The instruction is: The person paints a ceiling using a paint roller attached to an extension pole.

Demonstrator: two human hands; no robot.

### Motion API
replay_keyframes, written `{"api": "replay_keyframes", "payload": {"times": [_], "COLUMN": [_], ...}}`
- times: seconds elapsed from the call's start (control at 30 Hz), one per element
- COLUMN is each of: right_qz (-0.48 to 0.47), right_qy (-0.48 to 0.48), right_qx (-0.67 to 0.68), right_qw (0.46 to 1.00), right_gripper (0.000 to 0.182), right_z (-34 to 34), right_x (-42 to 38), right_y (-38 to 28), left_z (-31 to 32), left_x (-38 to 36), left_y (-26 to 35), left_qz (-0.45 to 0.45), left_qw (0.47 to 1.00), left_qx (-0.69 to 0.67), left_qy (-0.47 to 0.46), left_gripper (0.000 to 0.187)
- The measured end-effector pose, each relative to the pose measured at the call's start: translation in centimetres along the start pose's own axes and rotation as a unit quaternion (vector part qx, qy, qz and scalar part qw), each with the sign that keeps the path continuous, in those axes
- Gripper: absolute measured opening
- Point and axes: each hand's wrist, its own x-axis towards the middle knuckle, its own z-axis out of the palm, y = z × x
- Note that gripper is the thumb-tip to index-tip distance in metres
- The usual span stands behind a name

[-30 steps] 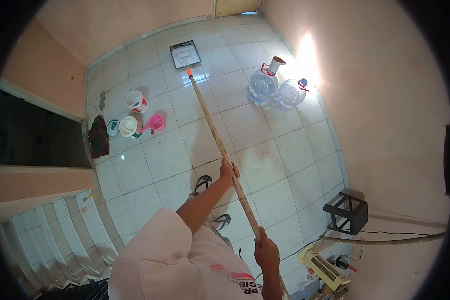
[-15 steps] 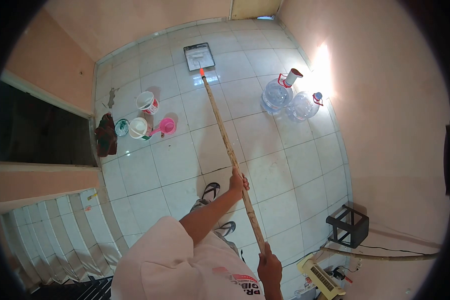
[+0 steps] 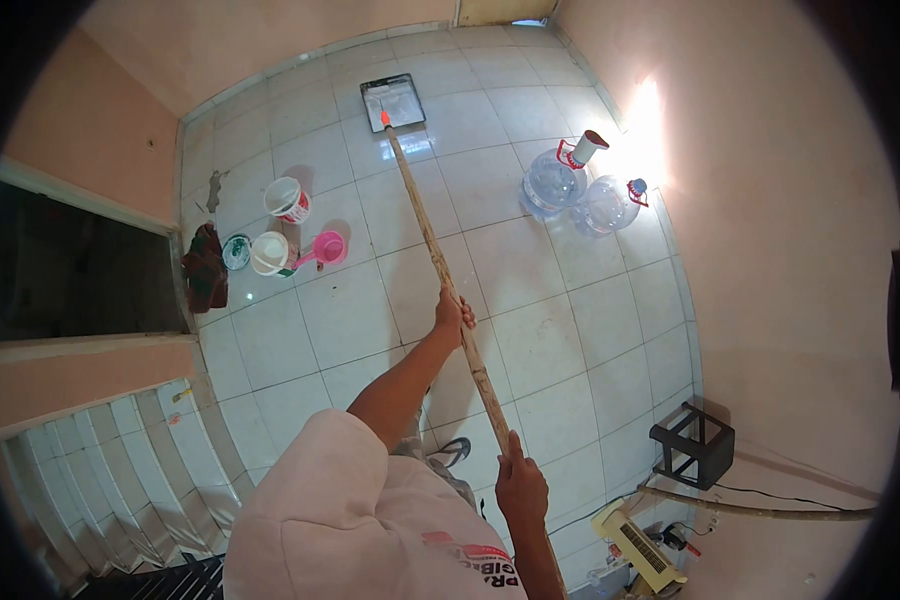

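A long wooden pole (image 3: 425, 222) runs from the lower middle up to a black paint tray (image 3: 419, 116) on the tiled floor. Its far end carries an orange piece, which lies over the tray; white paint shows inside, and the roller head is hard to make out. Around the middle of the pole my left hand (image 3: 452, 316) is closed. Lower down, close to my body, my right hand (image 3: 522, 488) grips the same pole.
Two white buckets (image 3: 286, 200) and a pink dipper (image 3: 329, 247) stand left, near a dark red cloth (image 3: 205, 268). Large water bottles (image 3: 554, 184) stand right. A black stool (image 3: 707, 458) and a cream-coloured device (image 3: 639, 548) are at lower right; stairs (image 3: 120, 455) at lower left.
Both hands have moved forward with the pole. Its orange end has shifted from the tray's near edge further over the tray, slightly left.
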Motion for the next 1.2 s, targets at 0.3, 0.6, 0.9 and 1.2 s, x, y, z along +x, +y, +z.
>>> {"api": "replay_keyframes", "payload": {"times": [0.3,0.6,0.9,1.2], "right_qz": [0.010,0.027,0.059,0.038], "right_qy": [-0.006,-0.015,-0.033,-0.015], "right_qx": [0.016,0.008,0.045,0.052], "right_qw": [1.000,0.999,0.997,0.998], "right_gripper": [0.049,0.048,0.048,0.047], "right_z": [0.0,-1.0,0.7,4.5], "right_x": [0.8,-5.3,-13.0,-9.5], "right_y": [-0.7,1.9,7.2,6.9], "left_z": [-0.2,-1.7,-5.2,-5.9], "left_x": [0.4,-4.4,-9.9,-5.4], "left_y": [0.7,-3.3,-11.4,-9.5], "left_qz": [0.000,-0.031,-0.046,0.007], "left_qw": [1.000,0.999,0.999,0.998], "left_qx": [-0.005,-0.030,0.006,0.051], "left_qy": [0.006,-0.006,0.009,0.034], "left_gripper": [0.051,0.052,0.055,0.057]}}
